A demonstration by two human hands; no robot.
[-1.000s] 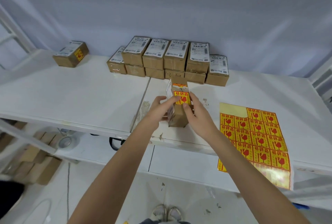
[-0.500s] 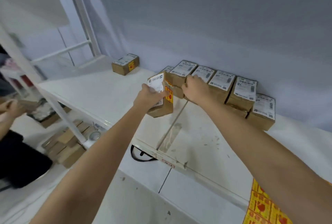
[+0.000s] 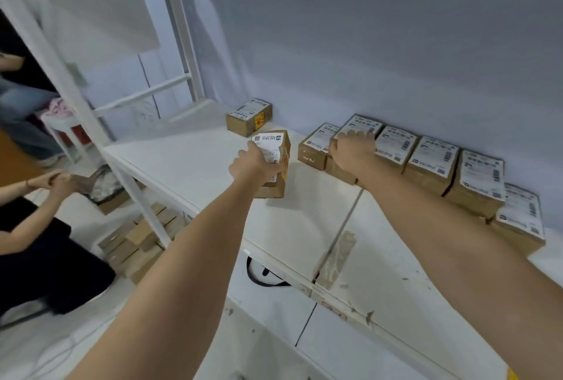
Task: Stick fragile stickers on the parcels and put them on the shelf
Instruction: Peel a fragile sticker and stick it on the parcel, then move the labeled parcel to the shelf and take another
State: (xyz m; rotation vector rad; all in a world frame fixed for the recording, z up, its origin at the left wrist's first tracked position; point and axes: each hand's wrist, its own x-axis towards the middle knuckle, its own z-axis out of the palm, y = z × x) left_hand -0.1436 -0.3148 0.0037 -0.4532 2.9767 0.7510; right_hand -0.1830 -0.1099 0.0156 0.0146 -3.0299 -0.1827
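Cardboard parcel [image 3: 272, 163] gripped by left hand [image 3: 253, 164] above white shelf [image 3: 195, 163].

Seated person [image 3: 36, 242] cropped by left edge, sticker sheet [image 3: 512, 375] a yellow sliver at bottom edge, right hand [image 3: 353, 152] fingertips hidden behind top parcel [image 3: 359, 128], shipping labels unreadable
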